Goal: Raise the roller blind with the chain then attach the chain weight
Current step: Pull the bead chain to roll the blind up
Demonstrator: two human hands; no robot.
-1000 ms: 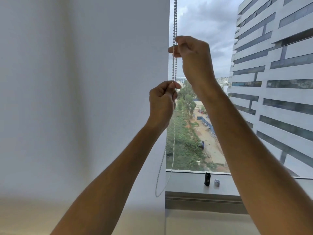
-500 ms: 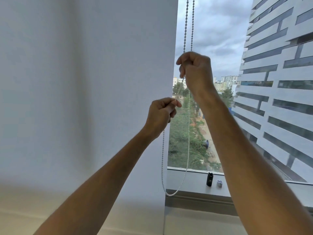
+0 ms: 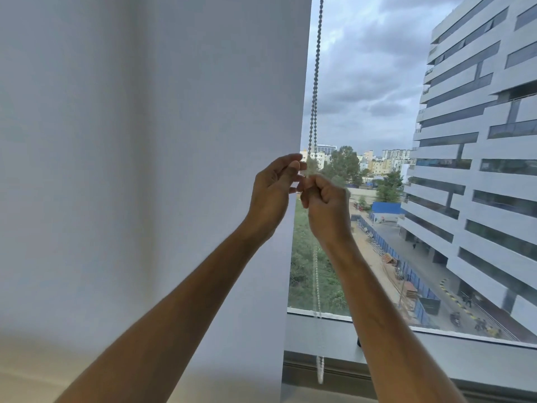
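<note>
Both hands have come together at centre frame: half a second ago the right hand (image 3: 327,206) was up high on the bead chain (image 3: 315,82) with the left hand (image 3: 274,190) lower, now the right has come down level with the left, knuckles almost touching. Reads as the end of one pull stroke, hand-over-hand

Right fingers curled tight round the chain. Left fingers (image 3: 290,170) loosely extended, tips at the chain just above the right fist; can't tell if they actually pinch it or are only reaching for the next grab

Chain runs taut from 12 o'clock down into the hands, then hangs slack below; its loop bottom (image 3: 320,370) dangles at 6 o'clock in front of the window sill (image 3: 465,359)

Roller blind (image 3: 145,170) covers the whole 9 o'clock half and its bottom edge isn't visible, so my guess is the raise is barely under way, many strokes left

Chain weight: a small dark object on the sill just right of the right forearm (image 3: 359,342), mostly hidden by the arm; can't confirm it's the weight. Attaching comes later anyway

Far side: window glass (image 3: 377,112), office block (image 3: 479,141) at 3 o'clock, trees and street below. Nothing blocks the chain run; only risks I see are pulling the wrong strand and the swinging loop
</note>
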